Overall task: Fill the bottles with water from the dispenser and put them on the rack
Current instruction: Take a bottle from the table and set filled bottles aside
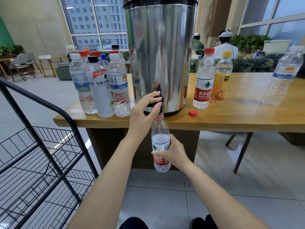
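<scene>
A tall steel water dispenser stands on the wooden table, its black tap at the front edge. My left hand grips the tap lever. My right hand holds a clear red-labelled bottle upright, its open mouth right under the spout and water reaching its upper part. Its red cap lies on the table to the right of the dispenser. The black wire rack stands on the floor at the left.
Several capped bottles crowd the table left of the dispenser. To the right stand a red-capped bottle, an orange juice bottle and a clear bottle. People sit behind the table. A chair is under it at the right.
</scene>
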Available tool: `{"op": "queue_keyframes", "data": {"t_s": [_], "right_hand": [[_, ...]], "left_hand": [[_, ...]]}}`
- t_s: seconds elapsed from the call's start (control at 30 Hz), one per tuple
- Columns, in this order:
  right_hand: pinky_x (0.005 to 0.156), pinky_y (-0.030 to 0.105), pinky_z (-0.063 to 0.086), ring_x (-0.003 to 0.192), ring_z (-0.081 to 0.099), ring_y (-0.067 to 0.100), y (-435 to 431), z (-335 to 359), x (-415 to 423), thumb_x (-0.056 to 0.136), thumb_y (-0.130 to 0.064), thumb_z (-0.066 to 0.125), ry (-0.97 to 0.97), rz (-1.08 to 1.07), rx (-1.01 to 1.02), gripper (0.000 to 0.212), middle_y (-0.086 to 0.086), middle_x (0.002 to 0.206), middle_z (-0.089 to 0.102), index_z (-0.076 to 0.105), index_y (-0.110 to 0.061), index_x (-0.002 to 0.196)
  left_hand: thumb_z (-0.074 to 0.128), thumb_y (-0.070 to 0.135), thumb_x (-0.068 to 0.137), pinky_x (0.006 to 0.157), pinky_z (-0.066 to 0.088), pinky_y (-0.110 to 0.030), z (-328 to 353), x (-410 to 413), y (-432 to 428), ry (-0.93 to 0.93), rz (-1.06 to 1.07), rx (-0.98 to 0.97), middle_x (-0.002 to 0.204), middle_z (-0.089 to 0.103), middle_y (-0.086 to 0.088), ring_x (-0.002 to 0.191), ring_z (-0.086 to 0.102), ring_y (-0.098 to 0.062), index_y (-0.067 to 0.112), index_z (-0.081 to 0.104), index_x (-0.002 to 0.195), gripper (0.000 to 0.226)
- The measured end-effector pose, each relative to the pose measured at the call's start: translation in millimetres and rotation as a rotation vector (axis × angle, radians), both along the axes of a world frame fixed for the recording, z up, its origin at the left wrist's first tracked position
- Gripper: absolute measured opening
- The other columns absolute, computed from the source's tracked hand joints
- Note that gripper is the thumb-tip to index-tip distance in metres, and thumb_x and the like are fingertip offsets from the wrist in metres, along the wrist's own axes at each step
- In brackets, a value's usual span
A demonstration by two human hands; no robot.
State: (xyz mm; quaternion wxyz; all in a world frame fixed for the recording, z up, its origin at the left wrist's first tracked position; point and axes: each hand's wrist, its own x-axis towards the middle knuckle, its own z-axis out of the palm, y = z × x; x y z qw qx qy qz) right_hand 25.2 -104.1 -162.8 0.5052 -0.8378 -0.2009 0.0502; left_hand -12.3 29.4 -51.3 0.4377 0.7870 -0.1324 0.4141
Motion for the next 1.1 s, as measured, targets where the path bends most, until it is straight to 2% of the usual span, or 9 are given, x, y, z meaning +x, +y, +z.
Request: {"op": "queue_keyframes", "data": {"t_s": [0.4, 0.53, 0.7, 0.83, 0.97, 1.1], "right_hand": [[0.091, 0.029, 0.050, 0.120, 0.056, 0.018, -0.5, 1.3, -0.4, 0.066, -0.032, 0.088, -0.003, 0.001, 0.003, 0.080, 0.000, 0.128, 0.059, 0.046, -0.017, 0.132], [0.089, 0.027, 0.050, 0.120, 0.055, 0.018, -0.5, 2.2, -1.5, 0.067, -0.031, 0.087, -0.007, 0.000, 0.000, 0.079, 0.000, 0.129, 0.059, 0.045, -0.017, 0.132], [0.090, 0.029, 0.050, 0.121, 0.055, 0.018, -0.7, 2.5, -1.8, 0.067, -0.031, 0.088, -0.006, 0.001, 0.002, 0.079, 0.000, 0.129, 0.059, 0.046, -0.016, 0.132], [0.092, 0.031, 0.051, 0.121, 0.056, 0.019, -1.0, 2.4, -1.7, 0.066, -0.032, 0.088, -0.012, 0.003, 0.001, 0.079, 0.000, 0.129, 0.059, 0.046, -0.016, 0.132], [0.092, 0.031, 0.051, 0.120, 0.056, 0.018, -1.4, 2.7, -1.8, 0.066, -0.030, 0.088, -0.003, 0.006, 0.008, 0.078, 0.000, 0.128, 0.059, 0.046, -0.017, 0.131], [0.089, 0.028, 0.050, 0.119, 0.056, 0.017, -0.8, 2.9, -1.9, 0.066, -0.030, 0.088, 0.001, 0.003, 0.014, 0.077, -0.001, 0.127, 0.059, 0.046, -0.018, 0.129]], "left_hand": [[0.051, 0.041, 0.091, 0.108, 0.045, -0.043, 0.8, -0.8, -1.2, 0.009, -0.006, -0.009, 0.130, 0.058, 0.008, 0.128, 0.051, -0.005, 0.016, 0.065, 0.117, 0.039], [0.051, 0.040, 0.091, 0.108, 0.045, -0.044, 0.4, -0.9, -0.5, 0.006, -0.012, -0.011, 0.130, 0.058, 0.007, 0.128, 0.051, -0.007, 0.018, 0.065, 0.116, 0.036], [0.051, 0.041, 0.091, 0.109, 0.044, -0.041, 0.9, -2.2, -0.8, 0.011, -0.002, 0.004, 0.130, 0.057, 0.008, 0.128, 0.050, -0.005, 0.015, 0.066, 0.117, 0.039], [0.056, 0.030, 0.094, 0.109, 0.043, -0.040, 1.2, -2.2, -0.5, 0.019, 0.000, 0.010, 0.131, 0.058, 0.006, 0.128, 0.050, -0.006, 0.013, 0.066, 0.117, 0.030], [0.054, 0.034, 0.093, 0.110, 0.041, -0.029, 1.9, -3.3, -1.2, 0.022, 0.007, 0.016, 0.130, 0.057, 0.009, 0.128, 0.049, -0.003, 0.012, 0.066, 0.117, 0.035], [0.059, 0.017, 0.096, 0.110, 0.039, -0.023, 1.7, -3.4, -0.9, 0.026, 0.015, 0.021, 0.130, 0.057, 0.007, 0.128, 0.047, -0.001, 0.011, 0.066, 0.117, 0.024]]}}
